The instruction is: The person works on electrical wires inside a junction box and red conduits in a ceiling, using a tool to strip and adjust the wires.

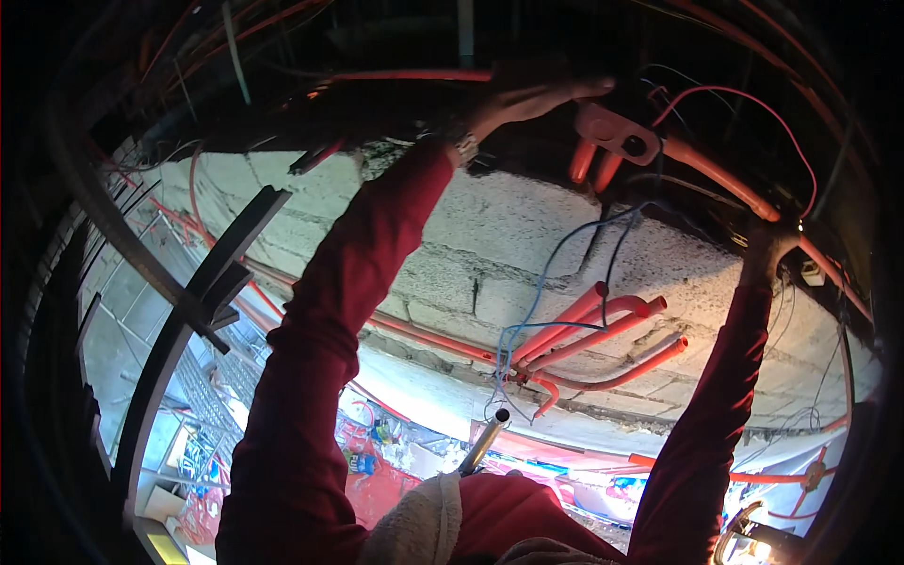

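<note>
Raised overhead, my left hand (532,102) lies flat with its fingers stretched toward an orange junction box (617,134). A dark surface sits just above that hand, and whether they touch is hard to make out. Short orange pipe stubs (583,162) hang from the box. At the upper right my right hand (770,247) is closed around an orange conduit pipe (720,177) that runs down and right from the box. A thin red wire (753,96) loops above the pipe. Shadow hides part of the right fingers.
Several bent orange conduits (603,353) stick out by the block wall (527,226), with blue wire (539,306) draped over them. A metal tube (485,443) points up near my body. Dark metal framing (202,282) stands at left. A lit lamp (749,546) is at lower right.
</note>
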A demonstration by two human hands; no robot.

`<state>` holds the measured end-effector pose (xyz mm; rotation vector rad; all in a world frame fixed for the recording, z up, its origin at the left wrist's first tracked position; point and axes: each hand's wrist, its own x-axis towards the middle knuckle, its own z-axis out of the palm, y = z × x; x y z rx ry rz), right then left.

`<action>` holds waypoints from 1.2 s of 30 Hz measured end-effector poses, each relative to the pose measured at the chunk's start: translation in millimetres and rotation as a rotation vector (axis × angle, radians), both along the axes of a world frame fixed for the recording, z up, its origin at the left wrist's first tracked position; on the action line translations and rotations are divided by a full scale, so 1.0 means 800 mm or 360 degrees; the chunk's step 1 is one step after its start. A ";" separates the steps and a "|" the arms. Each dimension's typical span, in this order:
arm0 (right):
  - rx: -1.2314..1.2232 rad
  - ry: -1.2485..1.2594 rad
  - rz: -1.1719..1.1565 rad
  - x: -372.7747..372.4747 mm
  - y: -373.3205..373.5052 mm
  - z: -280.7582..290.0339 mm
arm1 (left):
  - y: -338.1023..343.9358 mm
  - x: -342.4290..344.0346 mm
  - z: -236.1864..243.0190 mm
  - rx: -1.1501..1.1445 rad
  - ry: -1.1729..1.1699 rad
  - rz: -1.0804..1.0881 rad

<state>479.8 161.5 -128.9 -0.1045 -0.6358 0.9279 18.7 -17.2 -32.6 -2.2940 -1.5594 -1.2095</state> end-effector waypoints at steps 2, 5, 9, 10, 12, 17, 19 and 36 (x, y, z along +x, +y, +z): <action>-0.0013 0.0043 0.0022 0.022 0.010 -0.002 | 0.015 0.009 -0.004 0.0074 -0.0009 -0.0083; 0.0108 -0.0068 0.0077 0.039 0.027 -0.007 | 0.006 0.007 0.000 0.0111 -0.0021 -0.0102; -0.0012 -0.0109 -0.0040 0.030 0.007 -0.005 | -0.007 0.014 0.022 -0.0342 0.0261 -0.0003; 0.0027 -0.0153 -0.0068 0.050 0.015 -0.005 | 0.001 0.011 0.014 -0.0343 0.0252 -0.0032; 0.0060 -0.0204 -0.0109 0.063 0.027 -0.008 | 0.031 -0.019 -0.005 0.0199 -0.0182 -0.0668; 0.0079 -0.0439 -0.0375 -0.017 0.036 -0.020 | 0.076 -0.326 0.023 0.0172 0.0429 -0.0273; 0.0117 -0.0526 -0.0490 0.015 0.043 -0.019 | 0.087 -0.323 0.062 -0.0248 0.0763 0.0387; 0.0019 -0.0213 -0.0322 0.046 0.029 -0.016 | 0.052 -0.285 0.088 -0.0342 0.0455 0.0448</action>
